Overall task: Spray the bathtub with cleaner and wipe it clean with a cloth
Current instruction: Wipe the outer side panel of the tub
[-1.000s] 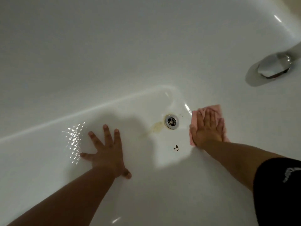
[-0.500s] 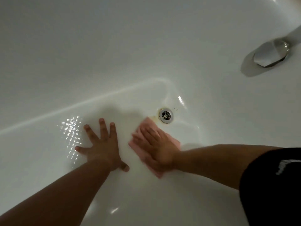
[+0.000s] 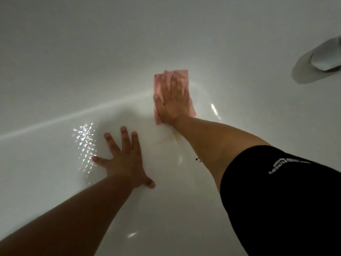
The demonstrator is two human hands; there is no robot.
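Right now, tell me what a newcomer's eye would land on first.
The pink cloth stands out, pressed flat under the right hand where the white bathtub floor curves up into the wall. The left hand lies splayed on the floor nearer the camera, beside a glittering reflection. A chrome spout shows at upper right.

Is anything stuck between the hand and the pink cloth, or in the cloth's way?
No. The right hand presses flat on the pink cloth, with nothing between. The bathtub wall above the cloth shows nothing in its way. The left hand rests apart on the tub floor.
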